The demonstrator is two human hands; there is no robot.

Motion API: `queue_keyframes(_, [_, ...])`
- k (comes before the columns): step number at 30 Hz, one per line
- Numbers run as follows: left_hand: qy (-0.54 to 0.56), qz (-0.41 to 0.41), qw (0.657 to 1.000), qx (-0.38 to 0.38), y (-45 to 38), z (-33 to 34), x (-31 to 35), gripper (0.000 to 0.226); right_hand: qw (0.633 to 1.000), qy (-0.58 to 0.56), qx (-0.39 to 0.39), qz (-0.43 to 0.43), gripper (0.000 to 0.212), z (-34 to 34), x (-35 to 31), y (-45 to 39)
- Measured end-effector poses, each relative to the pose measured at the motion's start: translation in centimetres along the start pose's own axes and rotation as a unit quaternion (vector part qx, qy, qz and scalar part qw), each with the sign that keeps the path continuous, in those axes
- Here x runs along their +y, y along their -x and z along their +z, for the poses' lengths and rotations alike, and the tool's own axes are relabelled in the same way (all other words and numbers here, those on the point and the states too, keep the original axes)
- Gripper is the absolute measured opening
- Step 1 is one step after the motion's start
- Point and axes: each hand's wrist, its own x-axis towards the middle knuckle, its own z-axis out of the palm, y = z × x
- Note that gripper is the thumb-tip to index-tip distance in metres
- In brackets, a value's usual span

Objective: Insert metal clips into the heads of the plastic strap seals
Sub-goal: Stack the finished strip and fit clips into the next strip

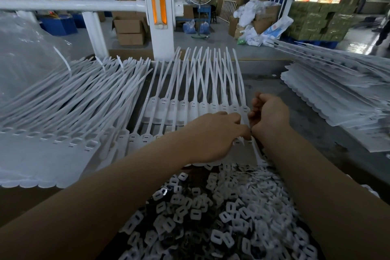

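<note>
On the grey worktable point(312, 133), a row of white strap seals point(190, 110) lies with heads toward the person. The left hand point(213, 133) presses fingers on the rightmost heads; the right hand point(268, 116), curled, pinches something there, too small to identify. Metal clips point(211, 207) are heaped just below.
</note>
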Motion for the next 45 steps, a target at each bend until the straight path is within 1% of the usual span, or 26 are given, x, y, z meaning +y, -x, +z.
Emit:
queue_keyframes(2, [0.012, -0.011, 1.0, -0.011, -0.2, -0.1, 0.0, 0.041, 1.0, -0.001, 0.0, -0.005, 0.016, 0.0, 0.1, 0.0])
queue_keyframes(5, [0.079, -0.039, 0.995, -0.04, -0.7, -0.4, -0.2, 0.038, 1.0, -0.001, 0.0, -0.009, 0.016, 0.1, 0.1, 0.1])
queue_keyframes(7, [0.109, -0.044, 0.992, -0.045, -0.6, -0.4, -0.5, 0.038, 1.0, -0.002, -0.002, -0.008, 0.016, 0.1, 0.2, 0.1])
queue_keyframes(9, [0.097, -0.035, 0.994, -0.039, -0.3, -0.3, -0.8, 0.038, 1.0, -0.006, -0.001, -0.008, 0.016, 0.1, 0.2, 0.1])
queue_keyframes(12, [0.017, -0.006, 1.0, -0.023, 0.2, 0.1, -0.7, 0.04, 1.0, 0.001, -0.002, -0.011, 0.017, 0.1, 0.2, 0.1])
queue_keyframes(14, [0.007, 0.002, 1.0, -0.013, 0.3, 0.2, -0.8, 0.04, 1.0, 0.008, -0.005, -0.013, 0.017, 0.1, 0.3, 0.0])
queue_keyframes(19, [0.135, -0.048, 0.989, -0.023, 0.3, 0.6, -1.3, 0.039, 1.0, 0.007, -0.007, -0.011, 0.016, 0.1, 0.3, -0.1])
queue_keyframes(21, [0.164, -0.062, 0.984, -0.023, 0.3, 0.7, -1.4, 0.038, 1.0, 0.005, -0.009, -0.014, 0.016, 0.1, 0.3, -0.2])
queue_keyframes(26, [0.17, -0.068, 0.983, -0.023, 0.3, 0.6, -1.5, 0.037, 1.0, 0.008, -0.01, -0.014, 0.017, 0.2, 0.4, -0.2])
queue_keyframes(30, [0.123, -0.054, 0.99, -0.032, 0.4, 0.5, -1.2, 0.04, 1.0, 0.009, -0.008, -0.016, 0.016, 0.2, 0.4, 0.0])
queue_keyframes(32, [0.125, -0.058, 0.989, -0.045, 0.2, 0.3, -1.2, 0.041, 1.0, 0.01, -0.008, -0.016, 0.015, 0.3, 0.4, 0.0])
queue_keyframes(36, [0.215, -0.097, 0.969, -0.079, -0.2, -0.4, -1.3, 0.047, 1.0, 0.011, -0.007, -0.014, 0.016, 0.3, 0.4, -0.2])
queue_keyframes(39, [0.284, -0.12, 0.947, -0.088, -0.2, -0.4, -1.3, 0.046, 1.0, 0.016, -0.007, -0.018, 0.016, 0.2, 0.4, -0.3])
queue_keyframes(45, [0.311, -0.134, 0.937, -0.08, -0.2, -0.1, -1.2, 0.046, 1.0, 0.021, -0.004, -0.017, 0.015, 0.1, 0.6, -0.3])
